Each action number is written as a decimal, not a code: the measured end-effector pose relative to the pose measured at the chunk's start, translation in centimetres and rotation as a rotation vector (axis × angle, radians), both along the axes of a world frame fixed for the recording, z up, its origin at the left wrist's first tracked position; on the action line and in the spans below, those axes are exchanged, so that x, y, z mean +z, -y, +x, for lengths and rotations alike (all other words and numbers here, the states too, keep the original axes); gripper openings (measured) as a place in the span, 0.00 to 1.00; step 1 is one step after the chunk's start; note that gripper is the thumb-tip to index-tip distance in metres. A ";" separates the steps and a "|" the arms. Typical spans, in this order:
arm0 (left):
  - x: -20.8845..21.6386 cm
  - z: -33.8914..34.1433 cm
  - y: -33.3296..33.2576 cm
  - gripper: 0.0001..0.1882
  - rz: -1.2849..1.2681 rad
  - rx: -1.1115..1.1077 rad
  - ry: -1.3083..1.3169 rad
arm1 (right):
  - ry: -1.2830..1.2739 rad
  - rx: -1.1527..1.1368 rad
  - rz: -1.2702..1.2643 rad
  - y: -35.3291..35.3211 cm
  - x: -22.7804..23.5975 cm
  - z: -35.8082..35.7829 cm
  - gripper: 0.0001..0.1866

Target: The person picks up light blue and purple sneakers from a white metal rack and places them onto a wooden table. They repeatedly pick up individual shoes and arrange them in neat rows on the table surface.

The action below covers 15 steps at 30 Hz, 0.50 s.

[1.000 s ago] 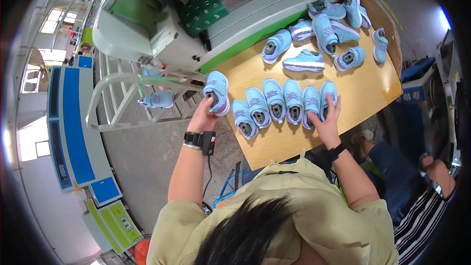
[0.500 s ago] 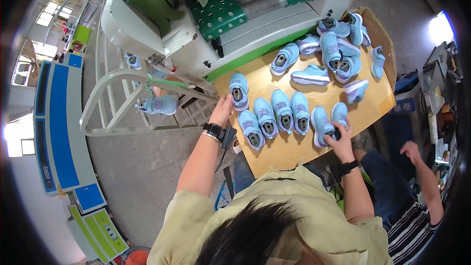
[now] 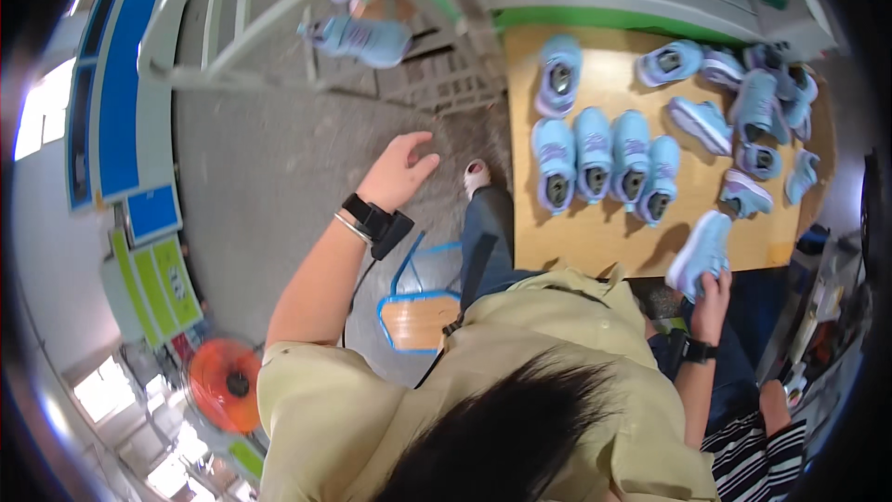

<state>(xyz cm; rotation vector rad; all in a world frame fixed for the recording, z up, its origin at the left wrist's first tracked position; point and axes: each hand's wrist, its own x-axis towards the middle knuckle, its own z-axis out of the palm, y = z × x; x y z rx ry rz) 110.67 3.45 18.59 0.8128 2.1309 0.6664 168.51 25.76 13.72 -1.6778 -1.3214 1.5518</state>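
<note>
My left hand [image 3: 404, 172] is held out over the floor, left of the tabletop [image 3: 595, 246]. Its fingers are apart and nothing is in them. My right hand [image 3: 713, 302] grips a light blue sneaker [image 3: 699, 251] by its near end, tilted up at the table's front edge. Whether a second shoe is in the same grip I cannot tell. Several matching sneakers [image 3: 593, 153] stand side by side on the left part of the table. One more sneaker [image 3: 559, 74] sits behind that row.
A loose pile of sneakers [image 3: 757, 102] covers the far right of the table. A white metal rack [image 3: 255, 37] holding another sneaker [image 3: 362, 40] stands at the far left. Nearby are a blue-framed stool [image 3: 418, 321], an orange fan [image 3: 223, 385] and a co-worker's striped sleeve [image 3: 757, 455].
The view has swung left. My left hand has left the back-left sneaker and moved off the table. My right hand has lifted the sneaker from the tabletop.
</note>
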 end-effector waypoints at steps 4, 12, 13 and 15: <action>1.9 0.5 5.9 0.23 -0.128 -0.019 0.018 | -0.125 0.153 0.032 -1.2 5.1 -0.6 0.33; 1.9 7.6 11.8 0.16 -0.296 -0.150 0.434 | -0.144 0.532 0.119 -7.1 10.3 -8.3 0.43; 2.3 8.4 12.1 0.16 -0.273 -0.189 0.459 | -0.179 0.539 0.149 -7.2 10.5 -9.6 0.43; 3.3 9.7 12.9 0.17 -0.290 -0.133 0.552 | -0.183 0.531 0.069 -7.8 10.7 -10.3 0.42</action>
